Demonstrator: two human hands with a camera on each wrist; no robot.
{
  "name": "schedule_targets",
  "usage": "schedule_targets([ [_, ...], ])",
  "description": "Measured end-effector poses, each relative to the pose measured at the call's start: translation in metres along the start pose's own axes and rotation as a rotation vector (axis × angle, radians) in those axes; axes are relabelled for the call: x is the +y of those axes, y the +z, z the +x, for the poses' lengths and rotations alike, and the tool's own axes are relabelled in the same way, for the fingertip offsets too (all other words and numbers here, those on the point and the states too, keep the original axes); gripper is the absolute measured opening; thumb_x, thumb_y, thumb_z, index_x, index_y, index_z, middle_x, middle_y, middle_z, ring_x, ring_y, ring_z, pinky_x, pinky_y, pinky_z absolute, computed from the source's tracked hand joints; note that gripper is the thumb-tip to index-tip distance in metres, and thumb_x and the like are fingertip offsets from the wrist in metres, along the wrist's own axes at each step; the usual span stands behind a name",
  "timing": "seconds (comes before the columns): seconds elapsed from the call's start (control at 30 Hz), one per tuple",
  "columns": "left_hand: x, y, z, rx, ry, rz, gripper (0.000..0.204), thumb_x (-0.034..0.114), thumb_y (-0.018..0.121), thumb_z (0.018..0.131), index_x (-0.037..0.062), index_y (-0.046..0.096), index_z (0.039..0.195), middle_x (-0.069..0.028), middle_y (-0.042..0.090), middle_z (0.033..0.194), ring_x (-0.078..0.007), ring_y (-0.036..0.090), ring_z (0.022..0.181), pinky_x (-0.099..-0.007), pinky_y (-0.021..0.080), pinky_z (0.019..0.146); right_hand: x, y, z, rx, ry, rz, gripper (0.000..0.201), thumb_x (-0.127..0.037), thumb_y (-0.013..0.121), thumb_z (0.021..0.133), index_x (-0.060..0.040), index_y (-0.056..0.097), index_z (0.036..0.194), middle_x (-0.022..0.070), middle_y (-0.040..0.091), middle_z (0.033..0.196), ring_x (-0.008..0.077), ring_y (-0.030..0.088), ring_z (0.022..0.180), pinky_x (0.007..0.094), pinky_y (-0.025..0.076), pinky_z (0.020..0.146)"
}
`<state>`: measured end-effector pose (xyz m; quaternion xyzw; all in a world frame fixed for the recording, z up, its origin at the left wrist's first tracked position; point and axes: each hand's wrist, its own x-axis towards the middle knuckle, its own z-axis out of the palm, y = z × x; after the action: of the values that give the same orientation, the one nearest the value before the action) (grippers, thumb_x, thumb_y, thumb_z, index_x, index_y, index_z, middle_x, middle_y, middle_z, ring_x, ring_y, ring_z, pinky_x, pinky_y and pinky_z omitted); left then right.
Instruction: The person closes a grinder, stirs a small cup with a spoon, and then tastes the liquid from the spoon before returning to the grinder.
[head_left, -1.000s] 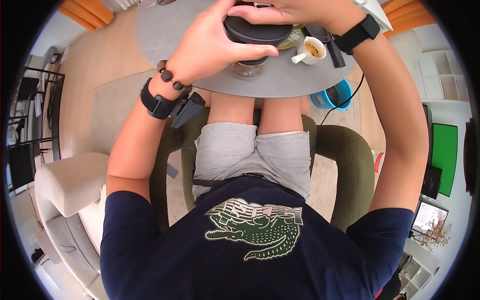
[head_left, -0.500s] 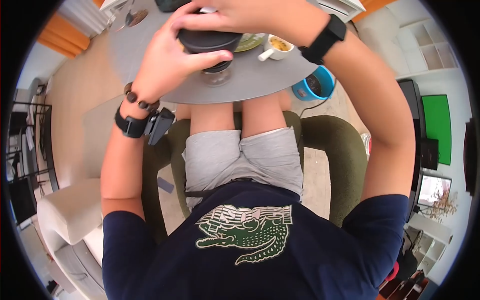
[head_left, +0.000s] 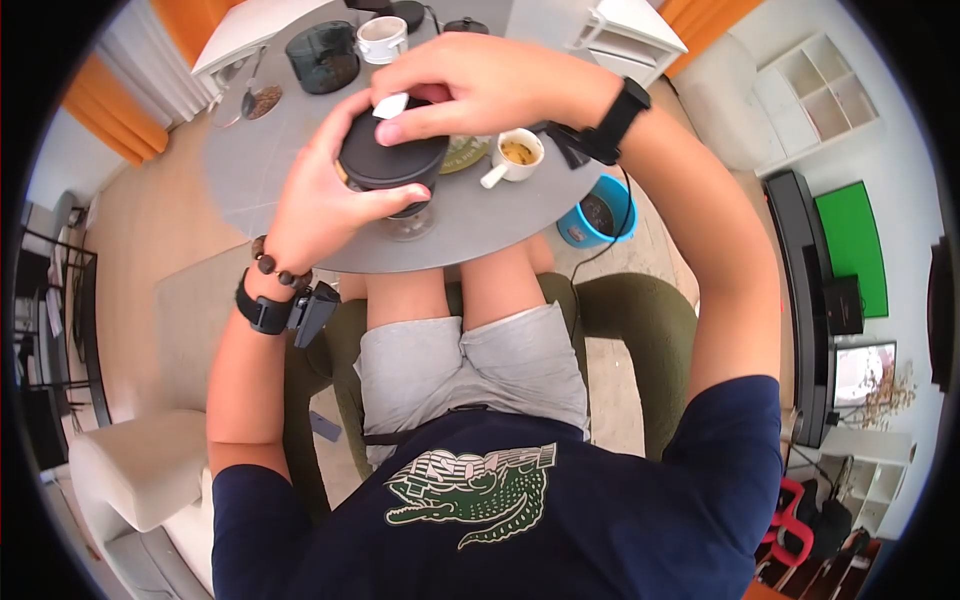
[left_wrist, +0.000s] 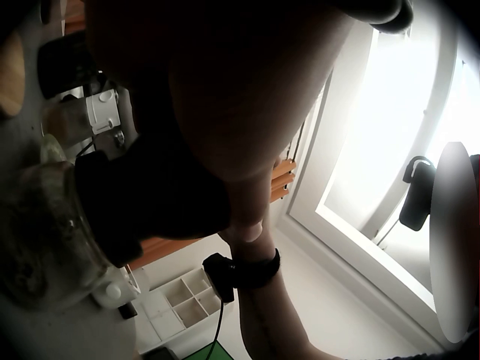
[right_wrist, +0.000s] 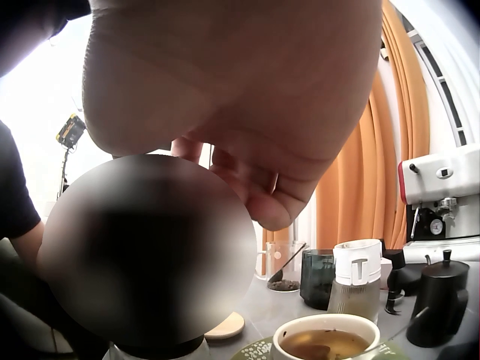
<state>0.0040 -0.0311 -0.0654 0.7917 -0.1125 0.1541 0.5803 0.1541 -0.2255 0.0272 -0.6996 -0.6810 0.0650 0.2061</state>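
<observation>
A black round-topped container (head_left: pixel 385 165) stands over a clear glass jar (head_left: pixel 410 225) near the table's front edge; the left wrist view shows the glass jar (left_wrist: pixel 37 225) below a black collar. My left hand (head_left: pixel 325 190) grips the container's side, its thumb along the front. Above the top, my right hand (head_left: pixel 465 85) pinches a small white piece (head_left: pixel 391 105) between thumb and fingers. In the right wrist view, the palm (right_wrist: pixel 232 82) spans the upper part and a blurred round shape hides much of the container.
A white cup (head_left: pixel 516 155) of yellowish liquid stands right of the jar, beside a green plate (head_left: pixel 465 155). Farther back are a dark glass container (head_left: pixel 322 58), a white ribbed cup (head_left: pixel 382 40) and a spoon (head_left: pixel 252 90). A blue bucket (head_left: pixel 598 212) is on the floor.
The head view has shifted, bringing more of the table's far side into sight. Both hands remain at the black container; the white piece shows more clearly beneath the right fingers.
</observation>
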Motion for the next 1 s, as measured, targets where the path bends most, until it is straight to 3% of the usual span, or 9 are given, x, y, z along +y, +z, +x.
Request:
schedule_targets([
  [0.3,-0.008,-0.002,0.000,0.032,0.029,0.075,0.101,0.032,0.103,0.075,0.0027,0.053,0.158,-0.0164,0.069,0.146,-0.0285,0.070,0.133,-0.0407,0.056,0.112,-0.008,-0.010,0.005,-0.025,-0.061,-0.098,0.035,-0.040,0.069,0.108,-0.0052,0.071,0.107,0.0156,0.066,0.085,0.0360,0.065,0.082,0.0470,0.050,0.074],
  [0.43,-0.005,-0.002,0.000,-0.004,0.066,0.029,0.101,0.035,0.103,0.075,0.0032,0.053,0.158,-0.0182,0.066,0.149,-0.0298,0.067,0.136,-0.0417,0.055,0.113,-0.012,-0.003,0.000,0.004,0.015,-0.171,0.034,-0.040,0.070,0.107,-0.0056,0.073,0.106,0.0174,0.069,0.086,0.0388,0.067,0.081,0.0471,0.051,0.073],
  [0.5,-0.006,-0.002,-0.001,0.006,0.095,0.071,0.101,0.036,0.102,0.076,0.0036,0.053,0.158,-0.0188,0.067,0.147,-0.0314,0.068,0.134,-0.0425,0.056,0.112,-0.015,0.005,-0.001,0.090,0.071,-0.237,0.041,-0.049,0.071,0.104,-0.0094,0.079,0.099,0.0145,0.076,0.087,0.0359,0.073,0.081,0.0471,0.055,0.071],
  [0.57,-0.006,0.000,0.000,0.036,0.112,0.114,0.101,0.037,0.102,0.075,0.0037,0.054,0.157,-0.0192,0.067,0.146,-0.0320,0.068,0.133,-0.0429,0.056,0.112,-0.022,0.017,0.000,0.166,0.075,-0.309,0.043,-0.051,0.072,0.102,-0.0101,0.080,0.091,0.0133,0.075,0.077,0.0358,0.073,0.072,0.0465,0.055,0.064],
  [0.67,-0.001,0.003,-0.003,0.070,0.121,0.175,0.101,0.038,0.102,0.074,0.0039,0.054,0.157,-0.0198,0.067,0.144,-0.0338,0.069,0.130,-0.0439,0.057,0.110,-0.046,0.031,-0.005,0.362,0.241,-0.469,0.048,-0.052,0.074,0.099,-0.0096,0.080,0.076,0.0129,0.069,0.061,0.0346,0.071,0.057,0.0435,0.056,0.055],
  [0.7,0.002,0.004,-0.003,0.078,0.110,0.197,0.101,0.039,0.102,0.074,0.0039,0.055,0.156,-0.0200,0.067,0.143,-0.0350,0.069,0.128,-0.0444,0.057,0.109,-0.054,0.033,-0.004,0.359,0.236,-0.469,0.048,-0.052,0.074,0.099,-0.0096,0.080,0.076,0.0129,0.069,0.061,0.0346,0.071,0.057,0.0435,0.056,0.055],
  [0.77,0.001,0.008,-0.004,0.106,0.110,0.212,0.101,0.039,0.101,0.074,0.0034,0.055,0.156,-0.0201,0.067,0.143,-0.0360,0.069,0.128,-0.0448,0.056,0.109,-0.070,0.035,-0.004,0.326,0.427,-0.686,0.050,-0.048,0.073,0.100,-0.0074,0.079,0.071,0.0144,0.069,0.061,0.0340,0.071,0.056,0.0418,0.057,0.055],
  [0.9,-0.002,0.022,-0.007,0.229,0.147,0.260,0.101,0.038,0.100,0.072,0.0012,0.055,0.155,-0.0203,0.068,0.141,-0.0390,0.068,0.128,-0.0463,0.055,0.109,-0.088,0.039,0.000,0.322,0.455,-0.786,0.050,-0.044,0.073,0.101,-0.0065,0.078,0.067,0.0159,0.069,0.059,0.0328,0.073,0.056,0.0414,0.058,0.054],
  [1.0,-0.001,0.024,-0.010,0.219,0.118,0.237,0.104,0.040,0.100,0.074,0.0011,0.052,0.158,-0.0217,0.064,0.146,-0.0385,0.064,0.135,-0.0459,0.053,0.113,-0.090,0.040,0.000,0.314,0.456,-0.823,0.049,-0.044,0.073,0.102,-0.0065,0.079,0.072,0.0154,0.070,0.060,0.0320,0.073,0.056,0.0410,0.058,0.053],
])
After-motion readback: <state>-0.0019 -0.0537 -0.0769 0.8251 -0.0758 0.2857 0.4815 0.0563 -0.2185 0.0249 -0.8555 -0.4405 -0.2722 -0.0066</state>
